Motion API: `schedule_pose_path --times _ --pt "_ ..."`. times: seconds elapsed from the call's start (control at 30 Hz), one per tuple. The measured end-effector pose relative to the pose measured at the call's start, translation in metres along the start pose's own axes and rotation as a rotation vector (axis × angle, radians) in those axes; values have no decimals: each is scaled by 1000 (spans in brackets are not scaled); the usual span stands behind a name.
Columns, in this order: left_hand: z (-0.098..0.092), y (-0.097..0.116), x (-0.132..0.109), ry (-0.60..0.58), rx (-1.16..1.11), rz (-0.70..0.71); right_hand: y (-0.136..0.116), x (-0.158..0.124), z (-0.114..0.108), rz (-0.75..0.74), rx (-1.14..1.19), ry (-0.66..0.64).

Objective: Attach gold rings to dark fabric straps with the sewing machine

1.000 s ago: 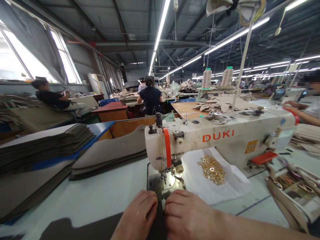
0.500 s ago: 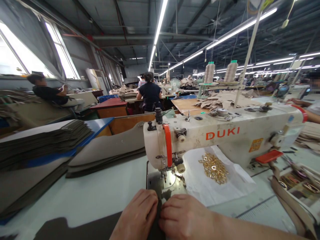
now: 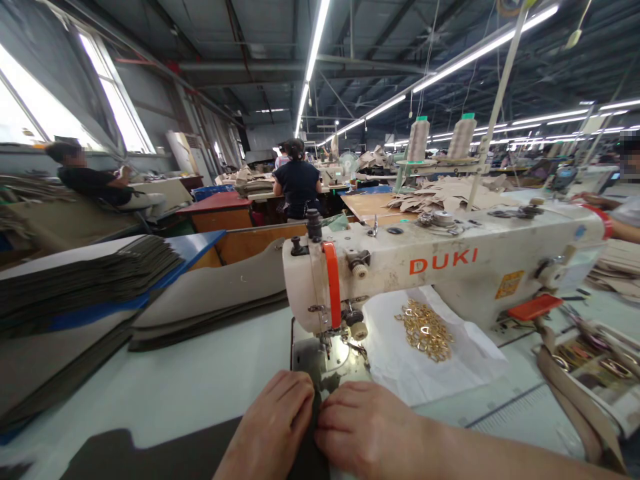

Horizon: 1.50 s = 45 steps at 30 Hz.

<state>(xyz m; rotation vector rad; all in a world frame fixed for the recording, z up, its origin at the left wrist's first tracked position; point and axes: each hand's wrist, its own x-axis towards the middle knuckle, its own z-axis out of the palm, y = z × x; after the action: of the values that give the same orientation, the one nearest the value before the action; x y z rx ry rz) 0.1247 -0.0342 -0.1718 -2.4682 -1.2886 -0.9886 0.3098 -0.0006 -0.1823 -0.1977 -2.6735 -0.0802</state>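
Note:
A dark grey-brown fabric panel [image 3: 165, 453] lies on the table and runs under both hands toward the sewing machine [image 3: 380, 260]. My left hand [image 3: 273, 423] is closed on the panel's edge, fingers curled. Close beside it, my right hand [image 3: 363, 427] is closed on the same edge, its fingertips hidden under the knuckles. Just beyond them are the lit needle plate [image 3: 340, 357] and the presser foot. Gold-coloured metal rings [image 3: 425, 330] are heaped on a white sheet [image 3: 450, 380] right of the needle.
Stacked dark panels [image 3: 210, 287] lie at the left, on and beside a blue sheet. A tray of fittings [image 3: 595, 367] and a hanging strap stand at the right. Thread cones [image 3: 419, 140] rise behind the machine. A person [image 3: 297, 180] sits ahead; others are at both sides.
The view has shifted slightly. Both hands stay closed at the panel's edge; a small pale spot between them no longer shows.

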Motion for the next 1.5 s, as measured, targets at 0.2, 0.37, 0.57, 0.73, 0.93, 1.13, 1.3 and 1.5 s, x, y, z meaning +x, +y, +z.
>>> schedule_pose_path --times 0.2,0.37,0.57,0.73,0.93,1.13,1.3,1.5 --pt "-3 1 0 -11 -9 -17 -4 4 -9 97 -32 3" --pt "-5 0 -5 -22 -29 -10 -6 6 -9 117 -57 -4" --pt "-3 -1 -7 -42 -10 -10 -5 4 -3 109 -93 2" --pt "7 -6 10 47 30 82 8 1 -6 146 -131 -59" --pt "19 -17 30 31 9 96 29 1 -5 173 -169 -71" --pt "25 -26 33 13 -13 86 36 2 -1 188 -151 -37" --pt "24 -26 35 42 -14 66 38 0 1 199 -137 -42" --pt "21 -26 40 101 -39 31 39 1 -1 227 -131 -51"
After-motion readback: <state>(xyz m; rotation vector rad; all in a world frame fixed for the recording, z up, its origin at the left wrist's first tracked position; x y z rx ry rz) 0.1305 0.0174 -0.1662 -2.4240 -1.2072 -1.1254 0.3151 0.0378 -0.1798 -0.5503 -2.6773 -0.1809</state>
